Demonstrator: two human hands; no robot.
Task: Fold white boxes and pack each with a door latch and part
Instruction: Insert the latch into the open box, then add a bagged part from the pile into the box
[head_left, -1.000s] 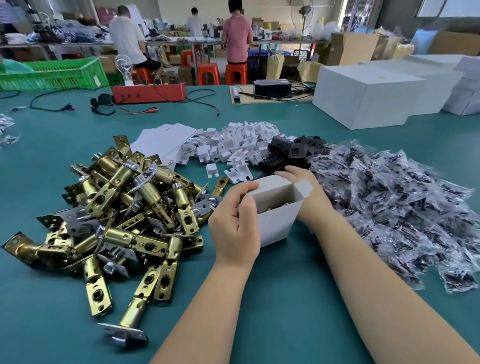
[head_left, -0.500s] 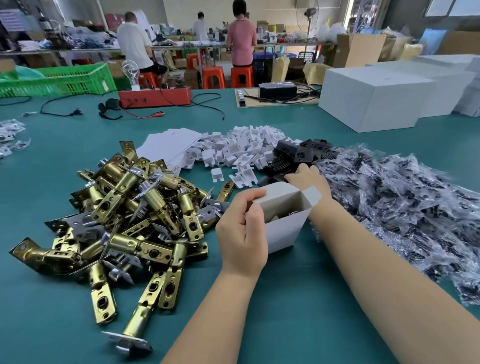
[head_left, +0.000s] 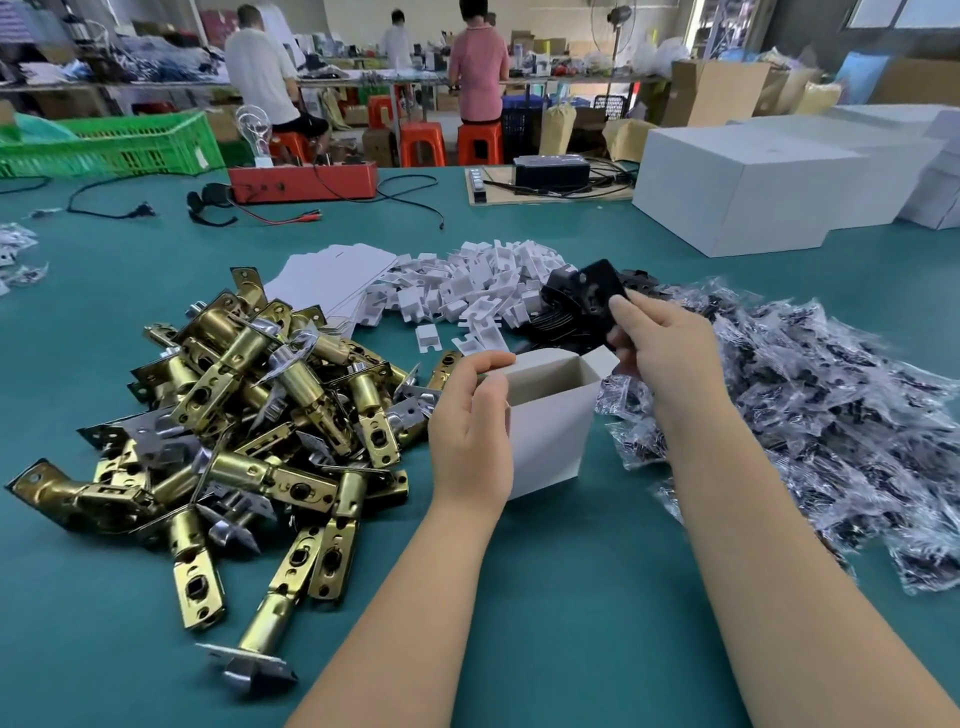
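We hold the small white folded cardboard box (head_left: 550, 415) upright at the centre of the frame, its top flaps open. Our left hand (head_left: 470, 431) curls round its left wall, thumb and fingers near the rim. Our right hand (head_left: 662, 353), just above and right of the box, pinches a flat black plastic part (head_left: 597, 293) by its lower edge between thumb and fingertips.

The box looks light and thin-walled, so we judge it will crush or lean under a hard squeeze; holding it low on the side walls should keep the mouth square. The black part seems stiff and light, easy to slide in edge first. We cannot tell what already lies inside the box.

On the green worktop (head_left: 571, 597), the heap of brass-coloured metal door latches (head_left: 249, 415) fills the left of the frame; these look heavy and sharp-cornered, best lifted by the barrel. Behind the box lie white plastic clips (head_left: 467, 286) and flat white box blanks (head_left: 332, 275). Clear bags of dark small parts (head_left: 831, 415) crowd the right, touching the box's right side and likely to snag our right wrist.
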